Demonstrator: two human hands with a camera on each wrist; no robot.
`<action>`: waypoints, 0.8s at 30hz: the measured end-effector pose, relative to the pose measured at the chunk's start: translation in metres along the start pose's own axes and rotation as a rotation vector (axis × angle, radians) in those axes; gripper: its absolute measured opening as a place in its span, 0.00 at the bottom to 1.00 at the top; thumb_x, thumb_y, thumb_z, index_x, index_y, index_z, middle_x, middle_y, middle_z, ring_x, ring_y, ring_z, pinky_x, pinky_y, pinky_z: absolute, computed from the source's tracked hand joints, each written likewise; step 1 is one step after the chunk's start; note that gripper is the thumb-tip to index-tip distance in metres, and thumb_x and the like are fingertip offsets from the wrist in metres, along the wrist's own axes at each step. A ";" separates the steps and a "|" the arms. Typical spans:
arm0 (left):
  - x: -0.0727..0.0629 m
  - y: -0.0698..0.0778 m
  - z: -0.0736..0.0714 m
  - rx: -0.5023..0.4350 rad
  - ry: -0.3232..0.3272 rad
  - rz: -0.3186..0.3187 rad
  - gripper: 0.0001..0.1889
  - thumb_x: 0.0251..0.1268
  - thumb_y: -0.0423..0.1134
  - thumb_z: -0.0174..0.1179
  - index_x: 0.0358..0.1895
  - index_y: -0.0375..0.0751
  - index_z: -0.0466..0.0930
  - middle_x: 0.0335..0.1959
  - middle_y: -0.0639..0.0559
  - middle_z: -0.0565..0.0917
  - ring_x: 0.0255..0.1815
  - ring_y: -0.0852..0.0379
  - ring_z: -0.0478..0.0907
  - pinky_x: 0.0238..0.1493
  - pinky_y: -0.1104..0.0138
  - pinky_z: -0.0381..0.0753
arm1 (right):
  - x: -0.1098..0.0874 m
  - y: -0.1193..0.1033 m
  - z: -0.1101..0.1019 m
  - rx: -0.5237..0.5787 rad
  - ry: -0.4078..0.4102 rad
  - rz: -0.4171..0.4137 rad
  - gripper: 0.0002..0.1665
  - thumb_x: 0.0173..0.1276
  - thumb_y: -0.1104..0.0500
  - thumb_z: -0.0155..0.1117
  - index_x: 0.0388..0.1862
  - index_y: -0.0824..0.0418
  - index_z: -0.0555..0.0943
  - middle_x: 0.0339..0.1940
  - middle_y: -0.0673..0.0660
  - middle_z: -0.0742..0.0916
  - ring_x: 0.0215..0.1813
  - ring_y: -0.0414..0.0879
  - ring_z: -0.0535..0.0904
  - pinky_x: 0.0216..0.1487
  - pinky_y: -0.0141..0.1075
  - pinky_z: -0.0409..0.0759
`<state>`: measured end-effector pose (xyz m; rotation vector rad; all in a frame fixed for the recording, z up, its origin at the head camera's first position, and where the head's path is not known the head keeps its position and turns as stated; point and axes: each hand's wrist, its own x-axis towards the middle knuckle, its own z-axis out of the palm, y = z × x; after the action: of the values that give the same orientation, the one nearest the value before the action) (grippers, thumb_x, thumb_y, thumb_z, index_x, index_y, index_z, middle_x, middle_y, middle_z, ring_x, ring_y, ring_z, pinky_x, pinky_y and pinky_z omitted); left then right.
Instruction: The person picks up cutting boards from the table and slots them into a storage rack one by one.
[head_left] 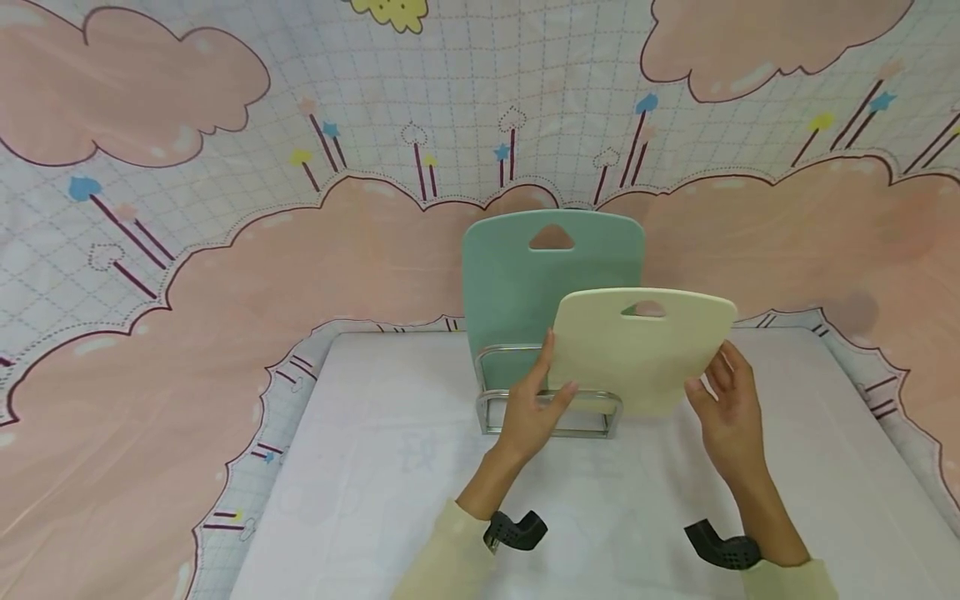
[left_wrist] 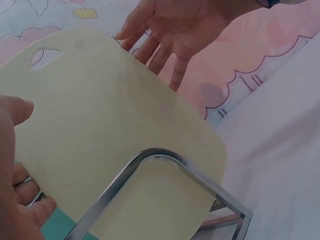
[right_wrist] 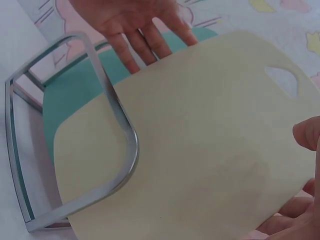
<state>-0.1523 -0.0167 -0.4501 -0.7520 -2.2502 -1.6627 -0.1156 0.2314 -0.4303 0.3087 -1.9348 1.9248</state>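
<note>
A cream cutting board with a handle hole near its top edge stands tilted, its lower left part behind the front bar of a metal rack. My left hand holds the board's left edge, thumb in front and fingers at the edge and behind. At the right edge, my right hand grips it the same way. Upright in the rack behind is a larger green cutting board, partly covered by the cream one. In the right wrist view, the cream board passes inside the rack's front loop.
The rack stands on a white tabletop. A patterned cloth with pink cloud shapes hangs behind and spreads around the table's sides. Black straps with camera mounts sit on both wrists.
</note>
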 end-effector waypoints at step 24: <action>-0.011 0.037 -0.037 -0.009 0.076 -0.055 0.35 0.67 0.28 0.57 0.73 0.27 0.49 0.73 0.36 0.54 0.72 0.45 0.54 0.67 0.57 0.60 | -0.001 0.001 0.029 0.007 -0.126 -0.009 0.38 0.70 0.74 0.50 0.76 0.62 0.52 0.74 0.66 0.61 0.74 0.53 0.56 0.63 0.28 0.64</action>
<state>-0.1276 -0.0463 -0.4135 -0.6238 -2.2318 -1.6968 -0.1189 0.2021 -0.4310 0.4498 -2.0021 1.9497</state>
